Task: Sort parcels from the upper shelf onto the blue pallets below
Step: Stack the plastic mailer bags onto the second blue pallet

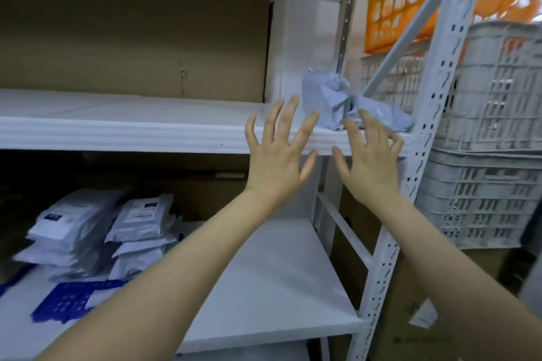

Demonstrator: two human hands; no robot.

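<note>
**Step in hand: lifting the parcel from the upper shelf**

The crumpled grey parcel [331, 99] lies at the right end of the upper shelf [132, 132], close to the front edge and against the perforated post [434, 114]. A flatter grey fold extends to its right; whether this is a second parcel cannot be told.

Both hands are raised in front of the shelf edge and hold nothing. The left hand [275, 155] is held with fingers straight and spread, just left of the parcel. The right hand [371, 161] is held with fingers spread and slightly bent, its fingertips overlapping the parcel's front edge in the view. Contact cannot be confirmed. The hands are apart, with a gap between the thumbs.

Recommended handling:

1. The parcel should be enclosed from both sides, not pinched at one corner, since the loose wrapping is likely to slip or tear.
2. It should be drawn forward and leftward, so that the post and the diagonal brace [401, 41] are cleared.
3. It should be lowered to the blue pallet [73, 299] at lower left and set beside the stacked parcels [88, 226] already there.
</note>
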